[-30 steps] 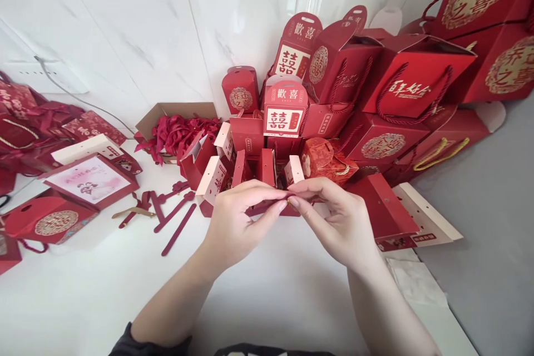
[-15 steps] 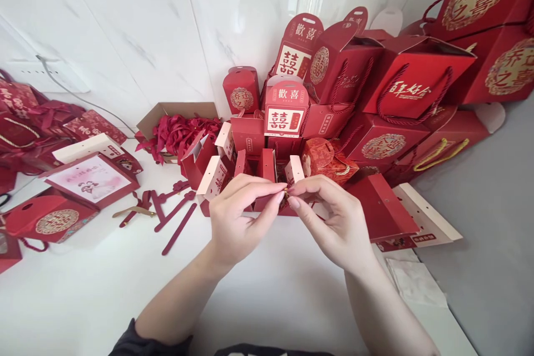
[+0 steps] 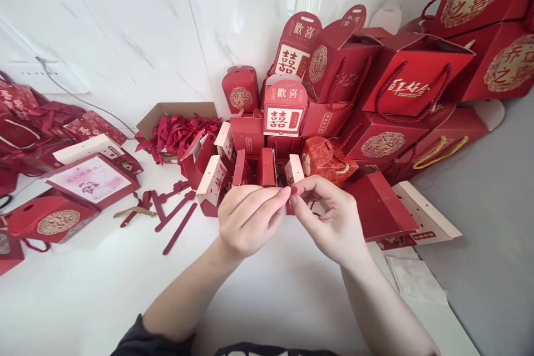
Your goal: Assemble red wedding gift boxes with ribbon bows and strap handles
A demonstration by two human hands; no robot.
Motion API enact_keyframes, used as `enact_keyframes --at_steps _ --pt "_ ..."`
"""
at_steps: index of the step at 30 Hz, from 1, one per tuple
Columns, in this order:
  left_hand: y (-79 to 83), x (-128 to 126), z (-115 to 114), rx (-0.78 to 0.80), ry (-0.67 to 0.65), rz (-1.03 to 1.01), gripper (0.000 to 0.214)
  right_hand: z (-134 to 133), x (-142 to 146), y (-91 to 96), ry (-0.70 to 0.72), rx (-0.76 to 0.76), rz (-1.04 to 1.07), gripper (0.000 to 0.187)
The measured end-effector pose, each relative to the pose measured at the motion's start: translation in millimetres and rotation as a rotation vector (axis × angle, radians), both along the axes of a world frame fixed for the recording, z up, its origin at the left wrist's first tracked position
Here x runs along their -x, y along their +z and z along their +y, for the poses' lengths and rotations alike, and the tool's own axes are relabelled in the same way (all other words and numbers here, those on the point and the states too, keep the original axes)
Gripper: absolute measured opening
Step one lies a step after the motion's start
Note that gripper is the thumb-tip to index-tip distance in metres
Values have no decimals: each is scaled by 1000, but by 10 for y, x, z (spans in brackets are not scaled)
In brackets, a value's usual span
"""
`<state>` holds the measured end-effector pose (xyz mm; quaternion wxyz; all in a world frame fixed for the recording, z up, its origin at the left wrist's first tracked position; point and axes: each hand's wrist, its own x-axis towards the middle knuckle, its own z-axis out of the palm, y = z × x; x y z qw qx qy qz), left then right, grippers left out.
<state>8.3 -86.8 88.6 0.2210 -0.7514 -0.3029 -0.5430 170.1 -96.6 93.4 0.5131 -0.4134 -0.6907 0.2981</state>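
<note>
Both hands meet at the fingertips above a row of red gift boxes. Thumb and index finger of my right hand (image 3: pixel 329 216) are closed on a small dark-red piece (image 3: pixel 293 191), mostly hidden by the fingers. Also pinched closed, my left hand (image 3: pixel 252 221) has its fingertips against the left side of the same piece. Just behind the hands stand narrow open boxes, among them a red box (image 3: pixel 267 167) and a white-flapped box (image 3: pixel 211 181). On the table to the left lie several dark-red straps (image 3: pixel 179 229), some with flower-shaped ends.
A cardboard box (image 3: pixel 167 113) of crumpled red ribbon stands by the tiled wall. Stacked gift bags (image 3: pixel 417 80) fill the right side, with an open red box (image 3: pixel 386 206) lower down. More gift boxes (image 3: pixel 54 219) sit at the left, below a wall socket (image 3: pixel 45 77) with a cable.
My left hand has turned and shifted slightly right, its fingers now more folded together. A small gold bit seen between the fingertips is hidden now, and a dark-red piece shows there instead.
</note>
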Motion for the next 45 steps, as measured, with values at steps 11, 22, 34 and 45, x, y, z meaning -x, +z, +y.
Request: enact_keyframes --at_steps 11,22,34,45 --pt "220 244 -1 1291 -678 -128 32 17 -266 104 355 -324 -303 12" --pt "257 284 -7 1308 -808 47 25 -3 -264 102 377 -371 -399 12" --pt "196 312 44 904 -799 57 27 -19 -128 65 256 -572 -187 26" --pt "193 286 -8 1127 -923 -11 33 -24 -168 82 290 -496 -65 27"
